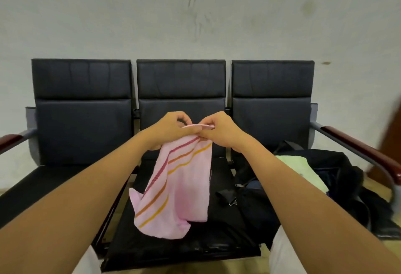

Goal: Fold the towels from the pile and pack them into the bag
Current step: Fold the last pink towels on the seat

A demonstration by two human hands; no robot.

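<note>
A pink towel (182, 189) with red, orange and yellow stripes hangs in the air over the middle seat (195, 245) of a black three-seat bench. My left hand (171, 125) and my right hand (219, 127) meet at its top edge, and each pinches that edge. The towel's lower end droops onto the seat. On the right seat lies an open black bag (338, 171) with a pale green towel (301, 169) inside it. No pile of towels is in view.
The bench stands against a pale wall, with wooden-topped armrests at the left (10, 140) and right (355, 145). The left seat (41, 187) holds nothing. A zip pull and a strap clip (232, 202) of the bag lie at the edge of the middle seat.
</note>
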